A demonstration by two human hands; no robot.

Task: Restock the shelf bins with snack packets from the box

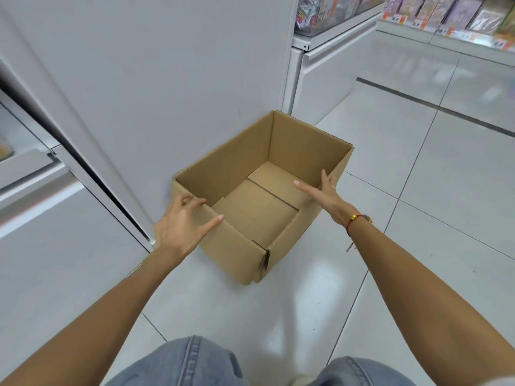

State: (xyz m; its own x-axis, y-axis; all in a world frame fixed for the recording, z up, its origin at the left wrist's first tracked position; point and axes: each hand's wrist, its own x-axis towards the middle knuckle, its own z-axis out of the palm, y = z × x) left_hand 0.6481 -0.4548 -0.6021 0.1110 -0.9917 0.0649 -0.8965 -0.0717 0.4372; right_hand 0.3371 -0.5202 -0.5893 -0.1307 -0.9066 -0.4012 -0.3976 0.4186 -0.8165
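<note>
Cardboard box (259,196) sits empty on the floor (418,218), so restocking looks finished. Left hand (181,221) and right hand (323,190), fingers spread, reach its rims; lifting it seems next.

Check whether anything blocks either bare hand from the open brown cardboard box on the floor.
Nothing visible does. The left hand is at the near wall of the brown cardboard box, and the right hand is at its right wall. No packets show inside.

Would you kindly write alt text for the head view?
Both hands reach for an empty cardboard box on the tiled floor: left hand at its near corner, right hand at its right wall. Stocked shelves stand behind.
</note>
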